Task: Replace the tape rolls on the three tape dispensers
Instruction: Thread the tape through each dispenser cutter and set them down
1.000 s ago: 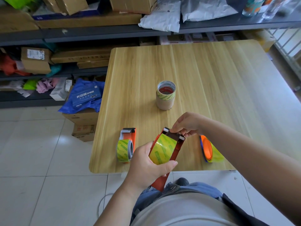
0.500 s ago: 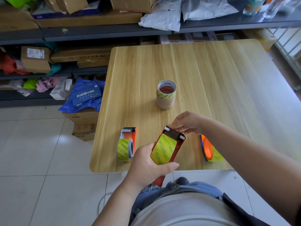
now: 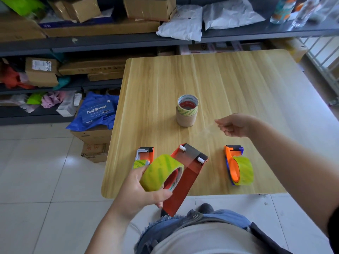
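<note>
My left hand (image 3: pixel 135 187) grips a red tape dispenser (image 3: pixel 185 180) by its yellow-green tape roll (image 3: pixel 157 173), held tilted over the table's near edge. My right hand (image 3: pixel 236 125) hovers above the table to the right of the dispenser's head, blurred. Its thumb and fingertips are pinched together, and a faint clear streak of tape runs from them toward the head. An orange dispenser (image 3: pixel 145 154) with a roll lies at the near left. An orange-and-blue dispenser (image 3: pixel 233 162) carrying a yellow-green roll (image 3: pixel 245 171) lies at the near right.
A stack of tape rolls and cardboard cores (image 3: pixel 187 112) stands upright mid-table on the wooden table (image 3: pixel 220 79). Shelves with boxes and white parcels (image 3: pixel 181 21) run behind it. A blue bag (image 3: pixel 95 110) sits on cartons on the tiled floor to the left.
My right hand left the red dispenser's head and moved up and to the right over the table. My left hand turned the dispenser, so the roll's open side now shows.
</note>
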### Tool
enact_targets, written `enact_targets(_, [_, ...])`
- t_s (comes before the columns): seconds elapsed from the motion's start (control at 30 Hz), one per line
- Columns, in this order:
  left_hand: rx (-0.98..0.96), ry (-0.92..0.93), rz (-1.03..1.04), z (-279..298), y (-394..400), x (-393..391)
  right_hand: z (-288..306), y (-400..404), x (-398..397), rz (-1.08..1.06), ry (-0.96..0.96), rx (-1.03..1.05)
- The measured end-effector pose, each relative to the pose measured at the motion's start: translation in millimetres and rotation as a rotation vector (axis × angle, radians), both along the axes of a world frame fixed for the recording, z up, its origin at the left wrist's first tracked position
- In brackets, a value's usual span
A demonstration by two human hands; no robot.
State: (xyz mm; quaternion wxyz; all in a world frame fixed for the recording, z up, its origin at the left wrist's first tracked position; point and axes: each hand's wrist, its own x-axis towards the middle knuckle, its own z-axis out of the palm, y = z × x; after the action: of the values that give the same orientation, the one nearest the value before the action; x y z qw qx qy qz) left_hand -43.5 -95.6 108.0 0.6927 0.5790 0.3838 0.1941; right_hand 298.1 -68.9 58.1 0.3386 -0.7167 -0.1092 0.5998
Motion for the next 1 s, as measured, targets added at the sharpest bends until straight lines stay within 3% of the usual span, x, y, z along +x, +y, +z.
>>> enact_targets(0.33, [0.014, -0.358, 0.127, 7, 17, -25, -20, -26, 30, -0.407, 0.23, -0.035])
enact_targets(0.57, [-0.043, -0.575, 0.323, 22, 30, -4, -61, -40, -38, -0.661, 0.77, -0.065])
enact_targets(0.7, [-0.074, -0.592, 0.424, 24, 40, -8, -62, -48, -69, -0.768, 0.948, -0.039])
enact_targets(1.0, [-0.181, -0.619, 0.567, 17, 43, -6, -54, -49, -71, -0.902, 0.976, 0.144])
